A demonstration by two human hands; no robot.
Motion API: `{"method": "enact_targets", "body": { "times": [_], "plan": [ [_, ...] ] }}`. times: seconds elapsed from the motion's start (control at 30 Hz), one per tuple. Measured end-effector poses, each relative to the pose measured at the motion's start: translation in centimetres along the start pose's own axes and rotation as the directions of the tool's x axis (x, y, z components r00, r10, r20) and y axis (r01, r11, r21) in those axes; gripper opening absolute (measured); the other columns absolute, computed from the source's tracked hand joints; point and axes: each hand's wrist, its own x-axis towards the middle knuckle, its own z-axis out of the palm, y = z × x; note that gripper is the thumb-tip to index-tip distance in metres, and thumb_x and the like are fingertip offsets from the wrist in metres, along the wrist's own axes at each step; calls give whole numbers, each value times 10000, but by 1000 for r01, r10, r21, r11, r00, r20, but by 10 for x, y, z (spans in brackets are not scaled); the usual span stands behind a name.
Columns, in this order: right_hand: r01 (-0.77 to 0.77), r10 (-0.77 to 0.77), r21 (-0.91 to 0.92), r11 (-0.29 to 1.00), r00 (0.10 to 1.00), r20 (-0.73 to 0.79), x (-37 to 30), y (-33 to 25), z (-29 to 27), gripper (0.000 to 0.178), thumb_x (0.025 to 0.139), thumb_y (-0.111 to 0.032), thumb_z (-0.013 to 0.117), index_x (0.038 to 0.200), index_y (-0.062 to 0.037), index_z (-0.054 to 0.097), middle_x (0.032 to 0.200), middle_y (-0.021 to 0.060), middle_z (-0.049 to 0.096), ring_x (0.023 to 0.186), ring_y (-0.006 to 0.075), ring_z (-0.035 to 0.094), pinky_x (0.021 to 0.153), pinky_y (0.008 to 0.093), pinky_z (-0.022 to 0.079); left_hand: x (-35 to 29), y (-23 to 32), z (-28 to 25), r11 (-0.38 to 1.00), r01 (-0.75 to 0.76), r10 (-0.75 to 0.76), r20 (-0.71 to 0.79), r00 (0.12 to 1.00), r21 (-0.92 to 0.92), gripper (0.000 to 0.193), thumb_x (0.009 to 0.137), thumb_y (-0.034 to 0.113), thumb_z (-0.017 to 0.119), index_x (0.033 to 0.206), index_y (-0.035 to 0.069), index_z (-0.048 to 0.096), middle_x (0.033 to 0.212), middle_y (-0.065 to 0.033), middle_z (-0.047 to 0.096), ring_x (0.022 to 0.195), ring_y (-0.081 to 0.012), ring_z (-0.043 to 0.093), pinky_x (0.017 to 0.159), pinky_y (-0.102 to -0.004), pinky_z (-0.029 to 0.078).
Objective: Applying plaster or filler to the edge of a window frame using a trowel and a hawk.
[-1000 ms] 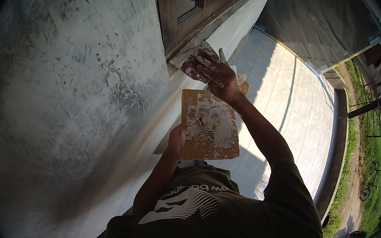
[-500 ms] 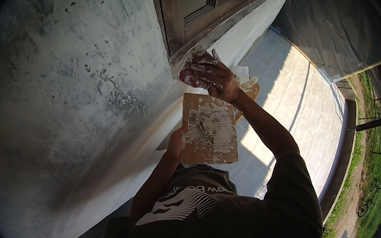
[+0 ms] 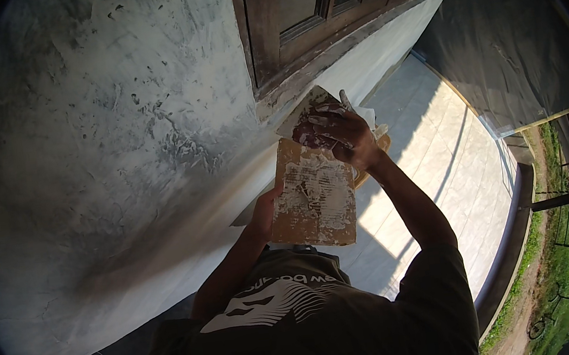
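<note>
My left hand point(image 3: 265, 213) grips the left edge of a flat brown board point(image 3: 304, 230), its fingers wrapped out of sight behind it. White putty point(image 3: 317, 186) is smeared in ridges across the board's face. My right hand point(image 3: 342, 132), spotted with white, is closed on a wide, thin putty knife point(image 3: 316, 101) just above the board's far edge. Its blade is stained with putty and lies by the lower corner of the window frame; I cannot tell whether it touches the wall. The handle is hidden by my fingers.
To the left stands a wall point(image 3: 152, 122) with patchy grey and white plaster. A brown wooden window frame point(image 3: 266, 46) is set in it. Sunlit tiles point(image 3: 460, 178) and a dark hanging sheet point(image 3: 508, 47) are on the right. Behind my right wrist sits a partly hidden tan object point(image 3: 384, 144).
My right hand has drawn back from the window corner, slightly right and toward me, turning the putty knife so its blade shows more. My left hand and the board stay nearly in place.
</note>
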Motion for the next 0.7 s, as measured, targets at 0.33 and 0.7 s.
{"method": "enact_targets", "body": {
  "times": [0.33, 0.7],
  "plan": [
    [-538, 878, 707, 459, 397, -268, -37, -37, -4, 214, 848, 7, 494, 1021, 40, 617, 972, 84, 646, 892, 109, 580, 790, 249, 457, 6, -3, -1, 998, 37, -34, 64, 997, -53, 475, 945, 371, 392, 1290, 45, 414, 1206, -144, 530, 1061, -301, 547, 924, -463, 433],
    [-319, 879, 887, 333, 447, -169, -13, -42, -2, 254, 871, -34, 515, 1113, 24, 562, 996, 67, 626, 864, 132, 605, 757, 274, 500, 3, -4, -5, 990, 48, -30, 132, 991, -134, 474, 952, 358, 371, 1279, 20, 419, 1198, -165, 537, 1057, -318, 554, 914, -473, 445]
  ]
}}
